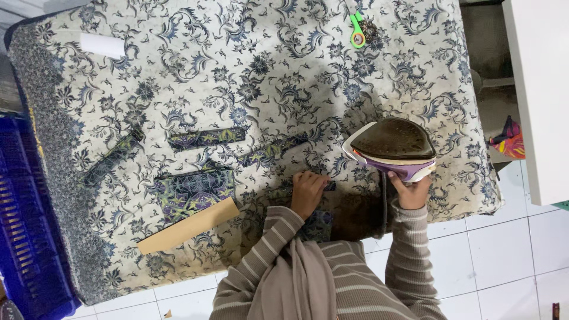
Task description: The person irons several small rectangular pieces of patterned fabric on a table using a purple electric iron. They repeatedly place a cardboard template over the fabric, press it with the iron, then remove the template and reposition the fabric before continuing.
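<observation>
Lower centre: left hand (307, 191), fingers curled, presses a dark patterned fabric strip (323, 222) against the desk (178, 53). Right of centre: right hand (410, 192) grips a tilted iron (392, 148), soleplate upward.

packages, labels, signs, screens: none in view; nothing on the patterned desk cover or beside it bears a label or display
</observation>
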